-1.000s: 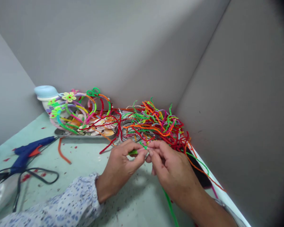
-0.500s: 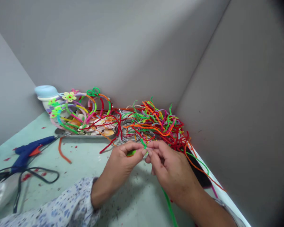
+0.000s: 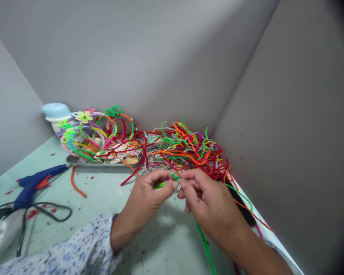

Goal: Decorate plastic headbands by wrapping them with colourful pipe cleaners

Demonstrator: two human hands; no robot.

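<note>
Grey walls (image 3: 137, 57) behind a pale green table (image 3: 103, 198) where a fuzzy green stem (image 3: 174, 176) is held

The fuzzy green stem is pinched at the fingertips of the left hand (image 3: 147, 196) and the right hand (image 3: 208, 200), which are brought together above the table's near middle. Thumb and index finger are pressed close on each side; the exact grip is partly hidden. Beneath the left index finger, a yellow-green piece (image 3: 159, 185) is partly seen. A long green strand (image 3: 205, 244) hangs below the right hand; whether it is joined to the held stem cannot be told.

Beyond the hands, a tangled heap of coloured stems (image 3: 195, 149) is piled beside a metal tray (image 3: 111, 165) filled with seashells (image 3: 123, 151). Colourful hoops (image 3: 84, 117) trimmed with fuzzy flowers are stood at the tray's left, near a container with a light blue lid (image 3: 56, 110). At far left, a blue glue gun (image 3: 31, 183) is laid near an orange strip (image 3: 76, 187).
</note>
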